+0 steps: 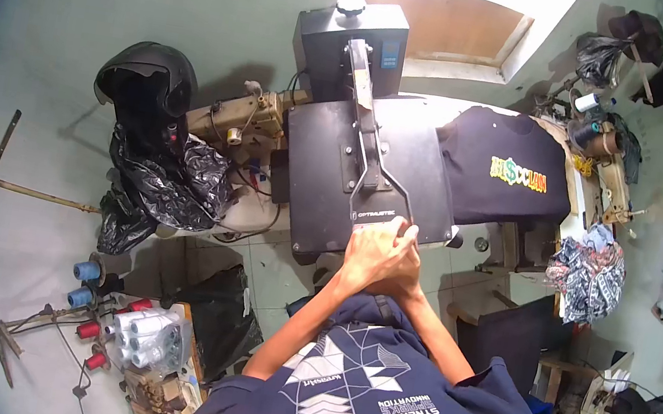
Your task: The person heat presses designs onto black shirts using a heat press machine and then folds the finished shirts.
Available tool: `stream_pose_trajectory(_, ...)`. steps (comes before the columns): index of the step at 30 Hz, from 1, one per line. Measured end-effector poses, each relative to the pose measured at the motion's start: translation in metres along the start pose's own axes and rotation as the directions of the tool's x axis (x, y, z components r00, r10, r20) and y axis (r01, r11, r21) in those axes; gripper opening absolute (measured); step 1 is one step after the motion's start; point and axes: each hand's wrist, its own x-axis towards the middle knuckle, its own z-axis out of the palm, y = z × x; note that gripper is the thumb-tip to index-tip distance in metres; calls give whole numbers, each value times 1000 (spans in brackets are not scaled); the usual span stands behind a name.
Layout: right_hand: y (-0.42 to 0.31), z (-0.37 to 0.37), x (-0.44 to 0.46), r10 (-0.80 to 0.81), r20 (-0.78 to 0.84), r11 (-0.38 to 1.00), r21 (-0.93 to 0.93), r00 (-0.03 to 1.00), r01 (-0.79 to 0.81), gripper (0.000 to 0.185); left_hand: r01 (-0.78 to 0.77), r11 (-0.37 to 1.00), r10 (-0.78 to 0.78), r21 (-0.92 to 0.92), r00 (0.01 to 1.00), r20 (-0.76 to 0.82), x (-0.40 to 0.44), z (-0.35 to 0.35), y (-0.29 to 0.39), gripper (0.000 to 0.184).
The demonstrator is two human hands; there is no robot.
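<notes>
A heat press stands at the centre, its broad black upper platen (316, 166) reaching furthest left; it should be heavy and rigid, and possibly hot, so its faces and edges are no place for bare fingers. The hold belongs further right, on the looped metal handle (408, 196), which looks slim, stiff and smooth, best taken at its near end, where the leverage is greatest. There the left hand (371, 252) is curled tightly over the bar, and the right hand (407, 266) lies against it, partly covered, so whether its own fingers wrap the bar I cannot tell. Right of the platen a black T-shirt (493, 200) with a bright printed slogan lies flat, soft and limp, best lifted by shoulders or hem, clear of the print. As for what is hidden, again from the left: the beige sewing machine (245, 120) is partly masked by clutter, the platen's underside is out of sight, the handle's end disappears under the hands, and whether the shirt's near edge runs beneath the platen is unclear.
</notes>
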Motion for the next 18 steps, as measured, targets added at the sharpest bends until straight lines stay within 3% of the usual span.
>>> stream_pose_trajectory(2,0,-6,-8,207,263,880,370,942,-296,71,-6,1000,6,21,1000,-10,-1,0,3,39)
stream_pose_trajectory(3,10,-15,-14,21,355,986,-162,935,40,71,-3,1000,3,5,1000,-19,0,7,-2,50)
stream_pose_trajectory(4,16,-22,-14,9,352,986,-158,936,50,71,-38,996,40,83,999,-27,-3,8,3,56)
stream_pose_trajectory(6,21,-37,-19,-9,532,993,-94,847,69,71,-97,982,89,164,995,52,-5,7,10,75)
stream_pose_trajectory(7,23,-50,-19,-111,447,968,-154,888,199,62,-109,980,95,168,991,91,-5,1,14,78)
stream_pose_trajectory(8,35,-55,-22,-214,319,964,-85,923,253,57,-121,978,100,172,987,127,-5,-3,19,80)
stream_pose_trajectory(9,44,-63,-20,-307,181,948,-23,934,316,52,-140,975,131,172,989,64,-3,-3,20,82)
stream_pose_trajectory(10,53,-72,-19,-184,75,970,174,980,169,46,-107,975,87,197,990,109,-2,-4,22,82)
stream_pose_trajectory(11,62,-79,-15,-99,-161,973,189,982,129,45,-76,972,43,221,988,151,-1,-6,25,82)
stream_pose_trajectory(12,81,-77,-18,29,-398,966,246,917,76,41,-76,946,30,315,988,151,-1,-8,33,69)
stream_pose_trajectory(13,100,-84,-23,177,-429,978,178,886,-109,38,-8,918,-62,396,985,163,0,1,29,59)
stream_pose_trajectory(14,124,-90,-26,315,-370,948,174,874,-268,34,55,879,-151,474,974,167,1,13,22,51)
stream_pose_trajectory(15,150,-91,-28,456,-295,889,119,840,-441,30,60,866,-114,497,990,80,-2,21,21,34)
stream_pose_trajectory(16,176,-82,-33,597,-213,802,127,773,-584,34,84,857,-122,509,992,41,-6,31,14,31)
stream_pose_trajectory(18,232,-49,-57,743,-33,646,296,668,-704,45,137,826,-126,547,990,-58,-8,39,11,25)
